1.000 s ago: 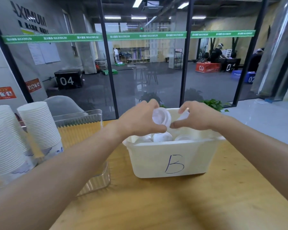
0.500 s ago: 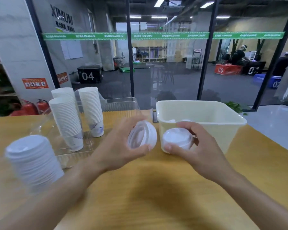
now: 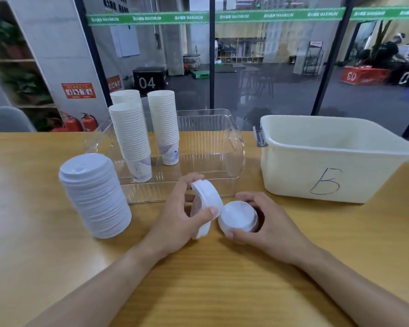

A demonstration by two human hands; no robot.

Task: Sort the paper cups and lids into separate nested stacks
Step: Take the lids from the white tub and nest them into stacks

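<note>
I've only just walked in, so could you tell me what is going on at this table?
A person is sorting white lids. The left hand holds a few lids on edge; the right hand holds another small stack. A tall lid stack stands on the table, cup stacks in the clear tray.

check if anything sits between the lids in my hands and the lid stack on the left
Nothing visible does. The left hand grips lids and the right hand grips more lids; only bare table lies between them and the lid stack. The clear tray sits behind that path.
</note>
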